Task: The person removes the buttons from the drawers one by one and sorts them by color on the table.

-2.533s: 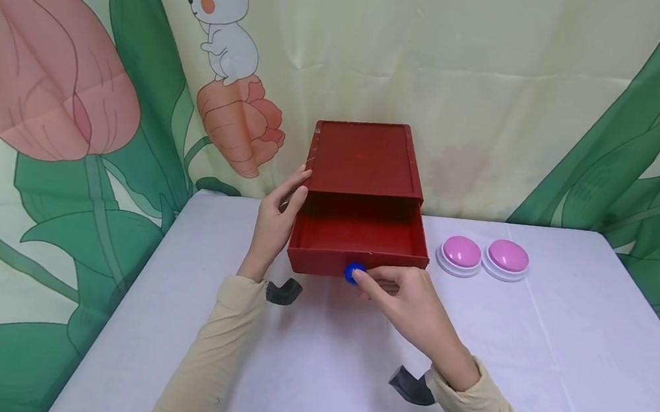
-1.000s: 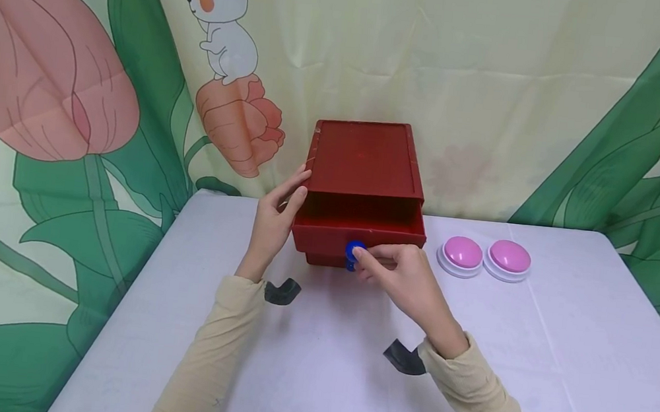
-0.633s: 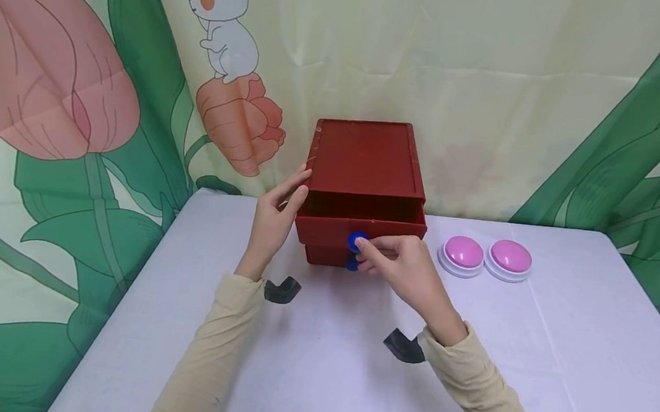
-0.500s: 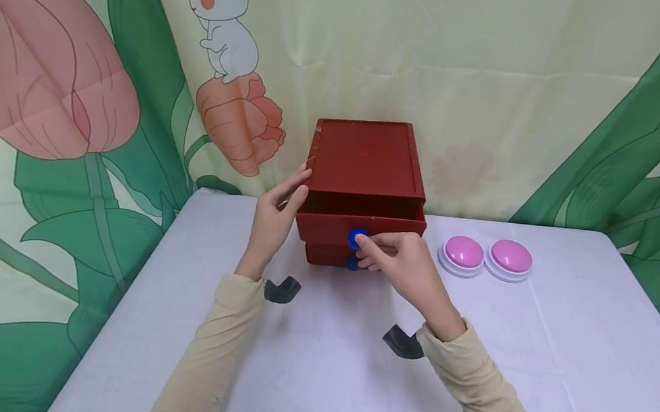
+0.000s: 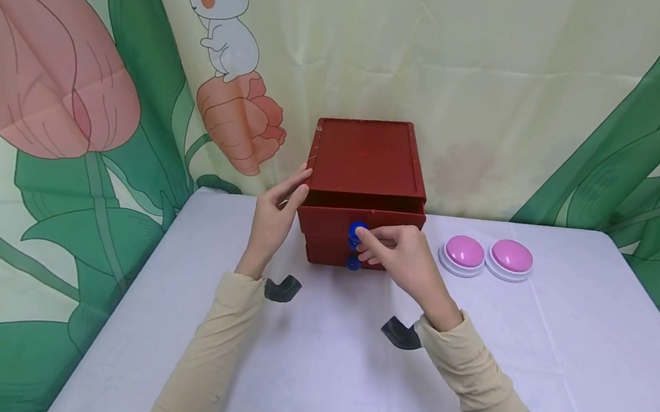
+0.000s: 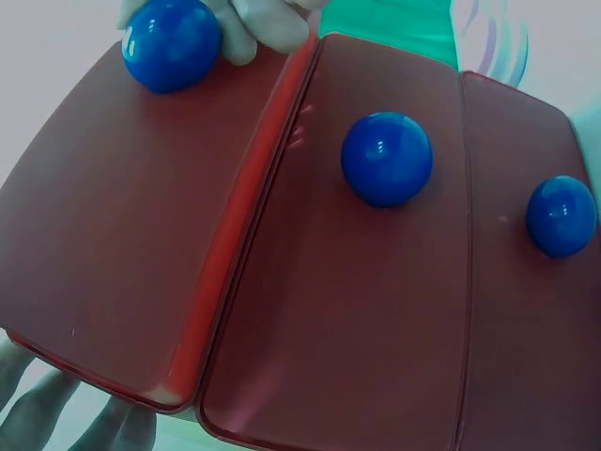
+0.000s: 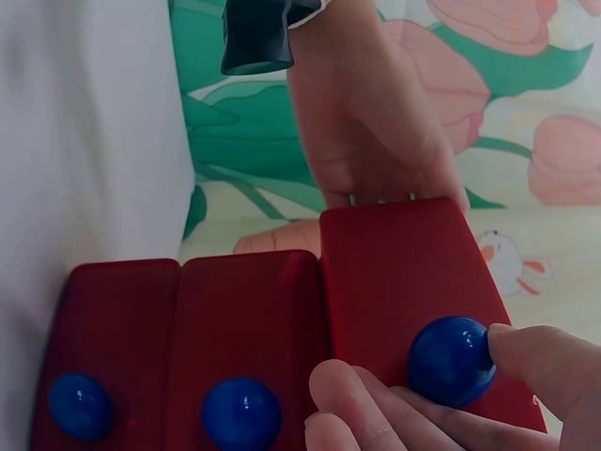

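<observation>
A small red drawer cabinet [image 5: 364, 159] stands at the back of the table. Its top drawer [image 5: 328, 222] sticks out a little past the two shut drawers below, leaving a narrow dark gap under the cabinet's top. My right hand [image 5: 411, 260] pinches the top drawer's round blue knob [image 7: 451, 362] between thumb and fingers. Against the cabinet's left side rests my left hand [image 5: 271, 223], its fingers fairly straight. Close up in the left wrist view are the middle knob [image 6: 387, 160] and the bottom knob [image 6: 562, 216], which no hand touches.
Two pink domed push buttons with white bases, a nearer-to-cabinet one [image 5: 462, 253] and an outer one [image 5: 510, 258], sit right of the cabinet. A white cloth covers the table [image 5: 313, 377]. Behind hangs a printed curtain [image 5: 467, 80]. Black camera mounts [image 5: 401, 333] project from both wrists.
My right hand has pushed the top drawer inward by its knob, from far out to nearly in, bringing the lower drawers into sight. The left hand has stayed on the cabinet's side.
</observation>
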{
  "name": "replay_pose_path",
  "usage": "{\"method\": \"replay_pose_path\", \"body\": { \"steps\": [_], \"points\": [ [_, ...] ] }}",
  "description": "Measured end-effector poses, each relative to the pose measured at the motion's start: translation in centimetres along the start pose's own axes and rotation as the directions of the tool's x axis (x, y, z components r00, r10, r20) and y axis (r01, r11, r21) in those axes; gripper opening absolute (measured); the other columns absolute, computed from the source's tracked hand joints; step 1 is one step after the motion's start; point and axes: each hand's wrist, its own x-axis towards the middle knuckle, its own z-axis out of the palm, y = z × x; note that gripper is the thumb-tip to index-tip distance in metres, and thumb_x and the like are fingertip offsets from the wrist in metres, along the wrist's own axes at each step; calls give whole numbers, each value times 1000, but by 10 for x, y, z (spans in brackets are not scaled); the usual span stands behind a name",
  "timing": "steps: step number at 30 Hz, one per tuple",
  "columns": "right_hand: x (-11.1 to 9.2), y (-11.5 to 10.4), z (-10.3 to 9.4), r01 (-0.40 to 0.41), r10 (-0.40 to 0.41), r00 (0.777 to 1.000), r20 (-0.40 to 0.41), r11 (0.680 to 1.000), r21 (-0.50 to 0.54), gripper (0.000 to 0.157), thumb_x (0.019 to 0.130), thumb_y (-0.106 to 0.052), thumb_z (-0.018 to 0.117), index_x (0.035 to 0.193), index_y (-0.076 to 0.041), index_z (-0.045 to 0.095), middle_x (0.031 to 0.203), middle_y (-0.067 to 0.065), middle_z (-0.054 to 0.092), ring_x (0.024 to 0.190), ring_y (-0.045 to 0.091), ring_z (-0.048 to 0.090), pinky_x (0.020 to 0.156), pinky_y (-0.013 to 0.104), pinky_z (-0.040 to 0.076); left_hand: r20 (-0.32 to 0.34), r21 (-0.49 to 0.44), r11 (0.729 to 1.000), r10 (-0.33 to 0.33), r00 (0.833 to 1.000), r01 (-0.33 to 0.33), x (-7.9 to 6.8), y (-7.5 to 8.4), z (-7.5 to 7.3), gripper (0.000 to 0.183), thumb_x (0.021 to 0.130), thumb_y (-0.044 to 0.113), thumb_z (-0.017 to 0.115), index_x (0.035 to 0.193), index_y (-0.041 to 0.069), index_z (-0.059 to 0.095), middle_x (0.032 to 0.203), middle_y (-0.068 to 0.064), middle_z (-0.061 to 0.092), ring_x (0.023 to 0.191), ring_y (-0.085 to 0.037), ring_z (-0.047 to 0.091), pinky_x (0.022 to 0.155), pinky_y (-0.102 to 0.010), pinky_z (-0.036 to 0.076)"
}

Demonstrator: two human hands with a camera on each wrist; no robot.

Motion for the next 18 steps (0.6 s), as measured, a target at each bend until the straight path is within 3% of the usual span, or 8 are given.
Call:
{"method": "replay_pose_path", "body": {
  "steps": [6,18],
  "points": [
    [3,-1,0,-9,9,1000,1,1000,-25,34,96,-32,67,107,-1,75,87,10,76,73,16,74,73,34,62,2,21,1000,-16,1000,16,-7,29,0,37,102,11,54,137,1,57,148,-10,51,138,-22,48,107,-42,47],
    [8,-1,-1,1,-2,1000,-13,999,-41,33,96,-31,66,105,-1,76,86,10,76,72,19,74,72,35,62,-15,12,1000,-21,1000,21,-7,31,0,37,101,12,56,136,1,59,145,-10,54,137,-22,49,107,-42,47]
  ]
}}
